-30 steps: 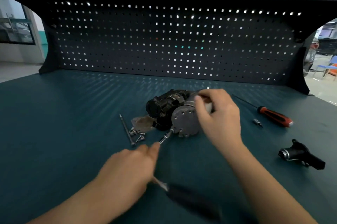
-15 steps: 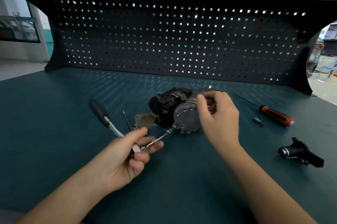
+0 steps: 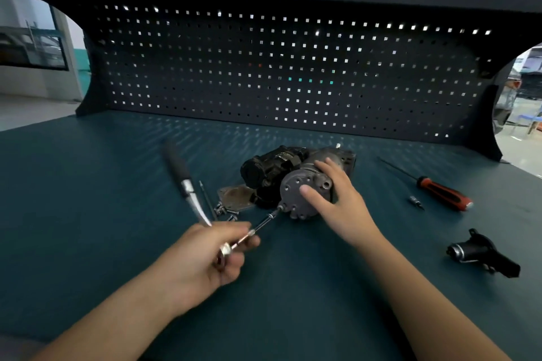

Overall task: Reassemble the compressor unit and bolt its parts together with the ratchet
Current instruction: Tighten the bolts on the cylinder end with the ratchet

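The compressor unit (image 3: 275, 172) lies mid-bench: a black motor body behind a round grey end cover (image 3: 293, 193) that faces me. My right hand (image 3: 340, 199) rests on the cover, thumb pressed on its face, fingers over the top. My left hand (image 3: 211, 255) grips the head of the ratchet (image 3: 187, 187). Its black handle points up and away to the left. The extension bar (image 3: 264, 224) runs from the ratchet head to a bolt at the cover's lower left edge.
Loose bolts (image 3: 224, 212), a thin rod (image 3: 206, 199) and a flat gasket plate (image 3: 234, 197) lie left of the unit. A red-handled screwdriver (image 3: 440, 193), a small bit (image 3: 416, 202) and a black fitting (image 3: 481, 256) lie to the right. A pegboard (image 3: 278, 73) backs the bench.
The ratchet handle swung from near my body up and over to the far left. My right hand shifted from pinching the top of the cover to lying over it, thumb on its face.
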